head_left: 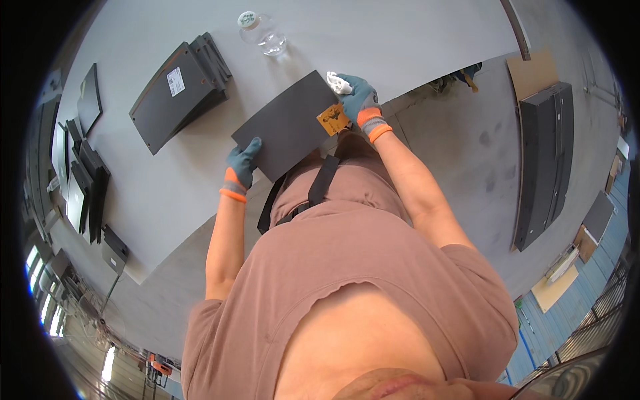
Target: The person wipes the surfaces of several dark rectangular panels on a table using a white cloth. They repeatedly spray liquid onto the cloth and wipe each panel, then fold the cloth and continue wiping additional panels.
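Observation:
A flat dark grey panel [289,127] lies tilted across the near edge of the table, close to my body. My left hand [244,162], in a grey-green glove with an orange cuff, grips its left corner, thumb on top. By the panel's far right edge, my right hand [360,95], gloved alike, is closed on a crumpled white cloth [339,83]. An orange-yellow piece with dark marks [333,120] shows beside the panel's right corner; whether it is attached I cannot tell.
The grey table [200,193] bears a stack of dark panels [175,93] with a white label, a clear plastic bottle [264,35] and more panels [87,177] at the far left. Right of me, a pile of long dark panels [547,163] stands beyond the grey floor [460,147].

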The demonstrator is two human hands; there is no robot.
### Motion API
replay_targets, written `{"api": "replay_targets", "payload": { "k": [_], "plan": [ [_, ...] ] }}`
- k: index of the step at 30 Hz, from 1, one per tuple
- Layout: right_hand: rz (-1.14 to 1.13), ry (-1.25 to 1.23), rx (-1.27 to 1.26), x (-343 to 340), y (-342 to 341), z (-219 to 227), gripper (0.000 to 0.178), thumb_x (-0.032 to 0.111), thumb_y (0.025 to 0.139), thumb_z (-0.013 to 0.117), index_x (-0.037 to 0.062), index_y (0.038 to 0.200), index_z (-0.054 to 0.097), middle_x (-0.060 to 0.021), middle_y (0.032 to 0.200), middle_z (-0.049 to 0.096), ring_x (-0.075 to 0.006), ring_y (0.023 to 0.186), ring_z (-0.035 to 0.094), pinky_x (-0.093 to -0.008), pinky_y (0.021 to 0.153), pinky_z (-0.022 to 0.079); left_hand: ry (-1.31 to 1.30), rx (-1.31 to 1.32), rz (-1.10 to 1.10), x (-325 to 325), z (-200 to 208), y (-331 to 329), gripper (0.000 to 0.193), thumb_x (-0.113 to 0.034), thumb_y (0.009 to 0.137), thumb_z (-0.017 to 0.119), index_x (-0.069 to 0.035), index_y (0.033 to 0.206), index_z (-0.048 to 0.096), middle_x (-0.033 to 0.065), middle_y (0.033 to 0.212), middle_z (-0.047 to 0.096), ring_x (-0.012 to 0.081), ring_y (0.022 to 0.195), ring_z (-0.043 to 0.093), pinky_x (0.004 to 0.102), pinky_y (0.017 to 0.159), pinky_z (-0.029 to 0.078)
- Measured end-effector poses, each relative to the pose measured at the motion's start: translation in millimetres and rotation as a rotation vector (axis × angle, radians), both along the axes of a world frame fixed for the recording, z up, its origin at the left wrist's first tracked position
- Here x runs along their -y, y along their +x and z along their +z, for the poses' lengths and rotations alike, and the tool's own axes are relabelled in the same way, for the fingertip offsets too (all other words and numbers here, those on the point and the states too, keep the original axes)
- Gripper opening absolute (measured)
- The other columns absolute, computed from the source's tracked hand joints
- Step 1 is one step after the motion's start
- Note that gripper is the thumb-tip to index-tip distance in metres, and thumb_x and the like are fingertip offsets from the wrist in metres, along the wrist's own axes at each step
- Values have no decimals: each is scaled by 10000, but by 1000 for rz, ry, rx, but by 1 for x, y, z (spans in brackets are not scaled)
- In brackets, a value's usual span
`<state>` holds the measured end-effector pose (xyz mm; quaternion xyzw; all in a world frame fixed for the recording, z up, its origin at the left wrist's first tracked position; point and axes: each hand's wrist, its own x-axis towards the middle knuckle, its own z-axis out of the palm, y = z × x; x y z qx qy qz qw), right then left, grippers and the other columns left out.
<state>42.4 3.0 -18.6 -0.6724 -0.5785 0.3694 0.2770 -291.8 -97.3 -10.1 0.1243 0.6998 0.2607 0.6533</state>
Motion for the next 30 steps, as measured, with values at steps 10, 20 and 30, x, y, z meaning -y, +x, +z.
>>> {"api": "replay_targets", "payload": {
  "k": [10,20,30],
  "plan": [
    [697,605,351,-107,0,-26,310,164,968,573,184,1252,695,-100,1251,711,-319,1108,695,-409,981,566,196,273,200,46,56,35,392,-78,988,682,-25,1365,588,70,1278,671,212,1134,661,402,995,557],
    [-462,-906,969,-31,499,-67,399,433,981,570,122,1181,722,-108,1190,736,-294,1044,703,-453,878,559,604,-97,55,-20,95,115,367,9,934,722,-33,1290,642,67,1219,707,185,1094,672,340,952,548],
    [-1128,-23,-301,63,419,-70,276,238,923,737,25,1097,757,-65,985,756,-199,838,702,-341,783,576,1789,-811,-755,-144,90,211,290,23,745,676,-35,1006,563,153,1062,703,359,957,717,439,822,610]
  ]
}}
